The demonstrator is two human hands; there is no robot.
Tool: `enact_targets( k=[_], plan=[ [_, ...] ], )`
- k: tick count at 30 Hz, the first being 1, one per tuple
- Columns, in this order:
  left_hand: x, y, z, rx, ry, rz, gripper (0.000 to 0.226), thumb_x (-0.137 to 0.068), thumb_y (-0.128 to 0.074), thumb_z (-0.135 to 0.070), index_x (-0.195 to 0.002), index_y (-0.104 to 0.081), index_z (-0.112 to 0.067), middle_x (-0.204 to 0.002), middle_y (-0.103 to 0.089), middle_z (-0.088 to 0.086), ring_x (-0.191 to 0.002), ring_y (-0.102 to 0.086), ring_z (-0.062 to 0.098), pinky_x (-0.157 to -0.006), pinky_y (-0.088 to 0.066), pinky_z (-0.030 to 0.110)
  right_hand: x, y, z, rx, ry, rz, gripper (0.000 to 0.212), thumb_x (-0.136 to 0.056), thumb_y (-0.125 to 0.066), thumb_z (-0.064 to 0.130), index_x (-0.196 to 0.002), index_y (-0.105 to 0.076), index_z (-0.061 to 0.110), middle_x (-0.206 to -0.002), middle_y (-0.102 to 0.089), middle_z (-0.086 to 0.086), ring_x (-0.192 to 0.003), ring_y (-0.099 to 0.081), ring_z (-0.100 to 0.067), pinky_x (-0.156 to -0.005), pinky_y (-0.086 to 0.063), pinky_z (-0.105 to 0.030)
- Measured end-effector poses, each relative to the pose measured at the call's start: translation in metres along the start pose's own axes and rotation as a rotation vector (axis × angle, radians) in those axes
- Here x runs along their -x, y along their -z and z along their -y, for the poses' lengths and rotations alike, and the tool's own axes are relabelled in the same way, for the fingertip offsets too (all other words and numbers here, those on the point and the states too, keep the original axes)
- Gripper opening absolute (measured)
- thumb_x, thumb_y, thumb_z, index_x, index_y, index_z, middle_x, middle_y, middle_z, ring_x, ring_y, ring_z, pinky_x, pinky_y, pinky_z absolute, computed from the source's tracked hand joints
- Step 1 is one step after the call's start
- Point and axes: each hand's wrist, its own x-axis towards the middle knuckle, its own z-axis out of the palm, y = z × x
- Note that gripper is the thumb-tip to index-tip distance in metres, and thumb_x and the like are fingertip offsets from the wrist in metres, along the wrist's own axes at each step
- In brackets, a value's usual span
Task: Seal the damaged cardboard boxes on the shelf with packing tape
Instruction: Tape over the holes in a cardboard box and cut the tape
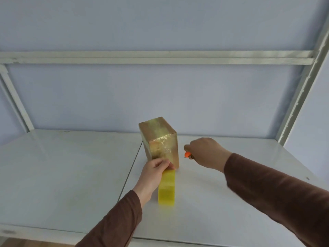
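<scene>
We see a tape-wrapped cardboard box (pixel 161 139) upright on the glossy white shelf (pixel 71 166), pale blue wall (pixel 160 24) behind. Our left hand (pixel 154 172) pinches the yellow tape (pixel 167 188) at its base; our right hand (pixel 206 151), beside it, grips an orange cutter (pixel 187 154).

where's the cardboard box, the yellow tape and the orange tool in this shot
cardboard box (pixel 164 148): head view, on its tape-covered front face
yellow tape (pixel 167 189): head view, on the stretch lying on the shelf
orange tool (pixel 187 154): head view, on the tip showing below the right hand
</scene>
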Motion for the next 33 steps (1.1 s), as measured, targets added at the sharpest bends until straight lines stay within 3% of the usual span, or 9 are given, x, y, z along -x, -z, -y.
enact_targets(
  k=[6, 9, 11, 18, 22, 25, 28, 30, 33],
  plan=[
    [-0.011, 0.005, -0.010, -0.077, 0.022, 0.098, 0.029, -0.104, -0.059, -0.030, -0.085, -0.076, -0.016, -0.095, -0.079, 0.001, -0.094, -0.075, 0.014, -0.078, -0.052, 0.019, 0.007, 0.013, 0.003, -0.438, 0.037, -0.296, 0.007, -0.101, -0.056, 0.033, -0.103, -0.056, 0.026, -0.091, -0.063, 0.013, -0.081, -0.060, -0.016, -0.065, -0.040, -0.032],
    [-0.014, 0.010, -0.012, -0.119, 0.047, 0.126, 0.030, -0.104, -0.058, -0.028, -0.086, -0.077, -0.013, -0.094, -0.080, 0.001, -0.089, -0.075, 0.010, -0.076, -0.052, 0.018, 0.005, 0.022, 0.009, -0.738, 0.037, -0.488, 0.015, -0.103, -0.058, 0.027, -0.112, -0.061, 0.015, -0.105, -0.065, 0.004, -0.099, -0.055, -0.017, -0.081, -0.046, -0.034],
    [-0.015, 0.016, -0.019, -0.175, 0.071, 0.176, 0.030, -0.104, -0.060, -0.027, -0.083, -0.077, -0.015, -0.092, -0.080, 0.000, -0.085, -0.074, 0.009, -0.076, -0.053, 0.019, -0.001, 0.027, 0.016, -0.716, 0.016, -0.413, 0.025, -0.104, -0.056, 0.029, -0.124, -0.060, 0.016, -0.116, -0.065, -0.001, -0.111, -0.055, -0.021, -0.092, -0.046, -0.037],
    [-0.004, 0.051, -0.039, -0.431, 0.000, 0.255, 0.029, -0.104, -0.059, -0.020, -0.086, -0.077, -0.007, -0.088, -0.079, 0.003, -0.082, -0.071, 0.005, -0.086, -0.051, 0.020, -0.011, 0.029, 0.025, -0.737, -0.103, -0.361, 0.023, -0.105, -0.054, 0.033, -0.121, -0.054, 0.016, -0.099, -0.063, -0.006, -0.098, -0.056, -0.023, -0.080, -0.046, -0.039],
    [0.019, 0.070, -0.049, -0.387, -0.135, 0.196, 0.031, -0.105, -0.058, -0.019, -0.082, -0.075, -0.006, -0.089, -0.078, 0.006, -0.081, -0.067, 0.009, -0.083, -0.049, 0.024, 0.002, 0.036, 0.045, -0.859, -0.063, -0.788, 0.015, -0.101, -0.062, 0.023, -0.115, -0.065, 0.018, -0.096, -0.065, 0.014, -0.085, -0.059, -0.010, -0.074, -0.048, -0.028],
    [0.030, 0.086, -0.057, -0.353, -0.178, 0.183, 0.032, -0.104, -0.058, -0.021, -0.082, -0.075, -0.005, -0.090, -0.078, 0.012, -0.083, -0.070, 0.017, -0.083, -0.051, 0.030, 0.014, 0.031, 0.083, -1.278, -0.071, -0.630, 0.017, -0.101, -0.056, 0.039, -0.116, -0.056, 0.031, -0.093, -0.061, 0.019, -0.080, -0.058, -0.006, -0.072, -0.050, -0.028],
    [0.039, 0.104, -0.060, -0.396, -0.215, 0.179, 0.031, -0.104, -0.059, -0.021, -0.081, -0.076, -0.009, -0.089, -0.078, 0.008, -0.086, -0.072, 0.017, -0.085, -0.051, 0.030, 0.015, 0.025, 0.111, -1.604, -0.132, -0.387, 0.050, -0.082, -0.058, 0.076, -0.115, -0.050, 0.040, -0.103, -0.061, 0.022, -0.089, -0.059, 0.001, -0.080, -0.051, -0.029],
    [0.043, 0.115, -0.059, -0.432, -0.219, 0.176, 0.031, -0.104, -0.060, -0.023, -0.080, -0.077, -0.015, -0.086, -0.078, 0.002, -0.081, -0.071, 0.010, -0.077, -0.051, 0.022, 0.007, 0.024, 0.125, -1.678, -0.119, -0.294, 0.068, -0.073, -0.064, 0.079, -0.122, -0.047, 0.035, -0.111, -0.060, 0.018, -0.093, -0.059, 0.004, -0.082, -0.050, -0.024],
    [0.046, 0.129, -0.056, -0.502, -0.247, 0.173, 0.030, -0.097, -0.065, -0.030, -0.069, -0.075, -0.029, -0.075, -0.075, -0.008, -0.071, -0.067, 0.001, -0.069, -0.047, 0.015, -0.012, 0.022, 0.151, -1.645, -0.084, -0.186, 0.071, -0.077, -0.081, 0.060, -0.126, -0.045, 0.024, -0.107, -0.060, 0.008, -0.092, -0.060, -0.004, -0.082, -0.055, -0.027]
  ],
)
